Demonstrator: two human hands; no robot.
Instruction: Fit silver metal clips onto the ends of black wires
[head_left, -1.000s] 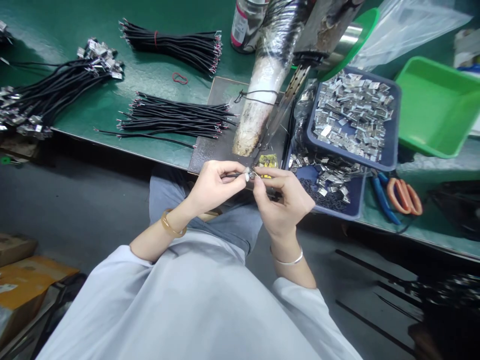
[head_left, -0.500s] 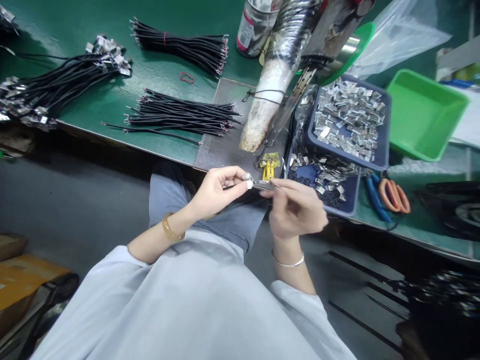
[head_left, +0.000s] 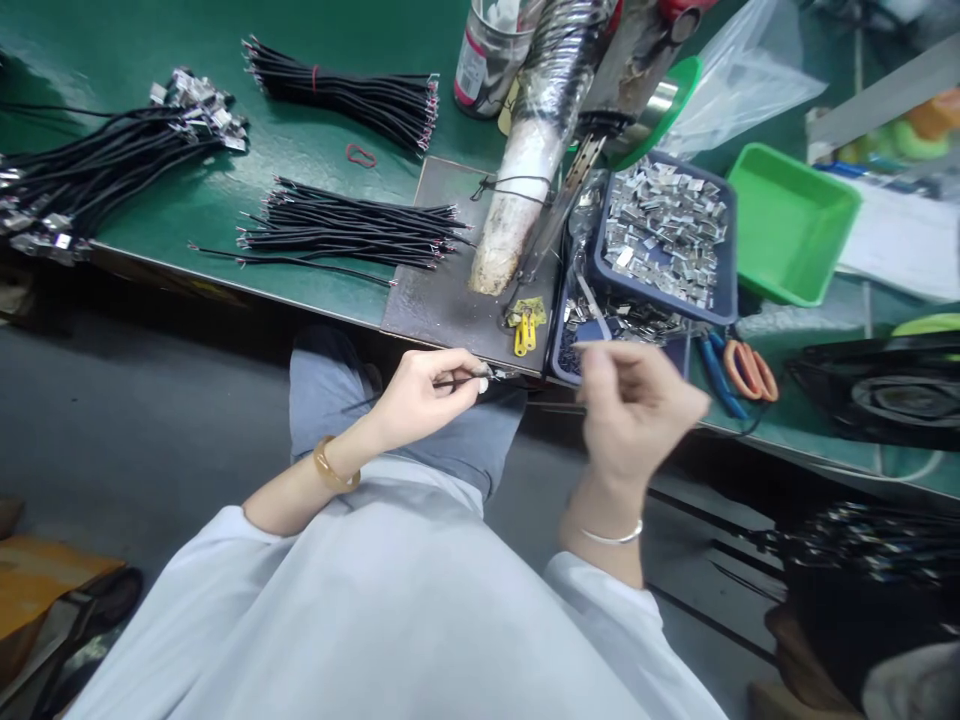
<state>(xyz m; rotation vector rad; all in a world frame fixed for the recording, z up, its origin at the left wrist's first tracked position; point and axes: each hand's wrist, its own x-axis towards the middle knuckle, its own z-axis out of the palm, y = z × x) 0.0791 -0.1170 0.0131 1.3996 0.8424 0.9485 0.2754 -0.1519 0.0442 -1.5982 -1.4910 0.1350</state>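
Note:
My left hand (head_left: pixel 427 395) is closed in a pinch on a thin black wire (head_left: pixel 480 378) with a small metal clip at its tip, held over my lap just below the bench edge. My right hand (head_left: pixel 637 410) is raised to the right of it, blurred by motion, its fingers loosely curled, near the front of a blue tray of small metal clips (head_left: pixel 600 330). Whether it holds anything I cannot make out. A second blue tray heaped with metal clips (head_left: pixel 664 235) sits behind that one.
Bundles of black wires (head_left: pixel 352 225) lie on the green bench (head_left: pixel 225 210), with a finished bunch (head_left: pixel 112 165) at far left. A wrapped machine arm (head_left: pixel 540 150) stands over a dark plate (head_left: pixel 450 290). Orange-handled pliers (head_left: pixel 739 365), a green bin (head_left: pixel 791 225) and yellow clips (head_left: pixel 523 325) sit nearby.
My right hand let go of the wire tip and swung right toward the clip tray. My left hand still holds the wire and dropped slightly.

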